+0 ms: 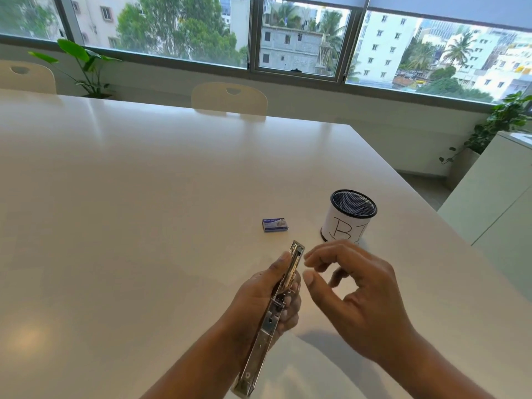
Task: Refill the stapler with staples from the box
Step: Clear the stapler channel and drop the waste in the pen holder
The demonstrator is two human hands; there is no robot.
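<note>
While the left hand (266,295) grips one stapler (270,318), swung open and held above the near table (144,211), the right hand (354,295) hovers just beside its far tip, fingers loosely curled and grasping nothing. One small blue box (275,225) lies farther off, its print too small to read. Right of it stands one mesh cup (349,216), its white wrap marked "B".

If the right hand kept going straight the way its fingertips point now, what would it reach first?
Probably the stapler held open in the left hand. The right hand has its fingertips aimed leftward at the upper metal arm, with a small gap. Depth is unclear, so it might pass just in front.
</note>
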